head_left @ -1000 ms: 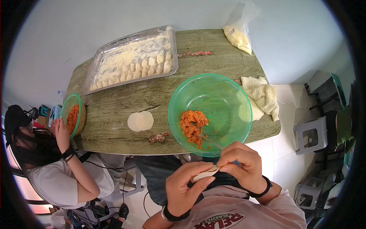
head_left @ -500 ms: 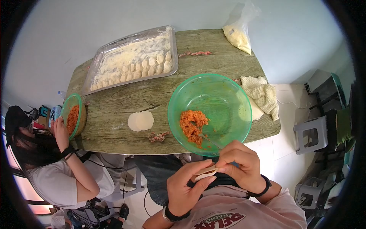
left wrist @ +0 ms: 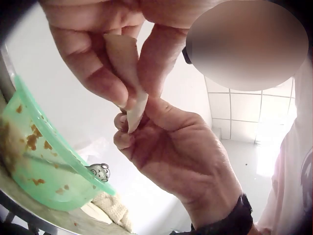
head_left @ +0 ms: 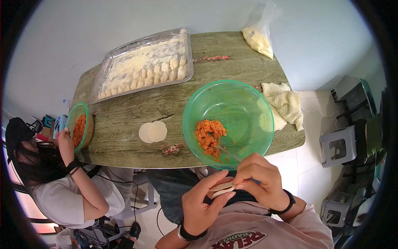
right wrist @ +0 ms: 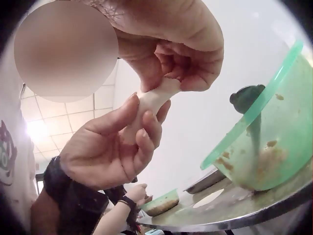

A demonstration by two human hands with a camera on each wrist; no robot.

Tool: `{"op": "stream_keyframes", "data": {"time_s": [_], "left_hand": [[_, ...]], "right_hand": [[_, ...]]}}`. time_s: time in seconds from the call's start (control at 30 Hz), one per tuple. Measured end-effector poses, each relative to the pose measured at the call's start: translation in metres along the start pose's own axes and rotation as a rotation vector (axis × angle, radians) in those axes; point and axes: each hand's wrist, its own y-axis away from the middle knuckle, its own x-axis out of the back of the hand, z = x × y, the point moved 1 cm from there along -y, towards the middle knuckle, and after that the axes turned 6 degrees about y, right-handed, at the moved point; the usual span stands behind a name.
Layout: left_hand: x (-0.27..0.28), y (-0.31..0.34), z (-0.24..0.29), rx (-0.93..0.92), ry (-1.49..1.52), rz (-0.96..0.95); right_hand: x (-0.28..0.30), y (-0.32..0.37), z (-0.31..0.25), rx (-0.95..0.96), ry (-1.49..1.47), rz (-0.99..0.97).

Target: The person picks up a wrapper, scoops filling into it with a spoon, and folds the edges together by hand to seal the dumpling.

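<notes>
Between both hands, low in front of the chest, is a dumpling (head_left: 222,190), a white wrapper folded over with a dark slit of filling showing. My left hand (head_left: 204,202) holds its body between thumb and fingers. At its right end, the thumb and fingers of my right hand (head_left: 261,177) pinch the edge. From the right wrist view, the dumpling (right wrist: 154,100) spans the two hands. Just beyond them stands a green bowl (head_left: 246,110) of orange-red filling (head_left: 209,133), a spoon (head_left: 231,154) leaning in it.
Two round wrappers (head_left: 156,131) overlap on the table (head_left: 120,145). A metal tray (head_left: 190,62) at the back holds floury dumplings (head_left: 156,77). A cloth (head_left: 288,103) and a bag of flour (head_left: 259,41) are at right. On the left, another person (head_left: 66,199) works by a second bowl (head_left: 90,128).
My right fingers have shifted slightly left along the dumpling's edge, and the slit now faces up more visibly. The left hand keeps its hold. The bowl, tray and wrappers have stayed put.
</notes>
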Motion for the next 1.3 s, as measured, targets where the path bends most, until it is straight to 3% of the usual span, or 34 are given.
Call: {"op": "stream_keyframes", "data": {"time_s": [0.7,0.83,0.93,1.0,1.07,1.17,1.3], "left_hand": [[-0.002,-0.002,0.004,0.022,-0.070,-0.039],[0.005,-0.003,0.001,-0.052,-0.066,-0.024],[0.006,-0.002,0.001,-0.038,0.096,-0.022],[0.007,-0.003,0.003,-0.010,0.181,-0.037],[0.009,-0.004,0.006,-0.141,-0.001,-0.078],[-0.001,-0.004,0.018,-0.023,0.249,0.071],[0.008,-0.005,0.010,-0.049,0.217,0.133]], "right_hand": [[-0.005,-0.004,-0.003,0.102,0.109,-0.018],[-0.001,-0.004,-0.006,0.084,0.039,-0.013],[0.000,-0.008,-0.013,-0.075,-0.101,-0.002],[0.000,-0.004,-0.006,-0.133,-0.251,-0.228],[-0.001,-0.002,-0.005,-0.160,-0.274,-0.197],[-0.002,0.003,-0.003,-0.218,-0.370,-0.125],[-0.004,0.007,0.000,-0.253,-0.473,-0.083]]}}
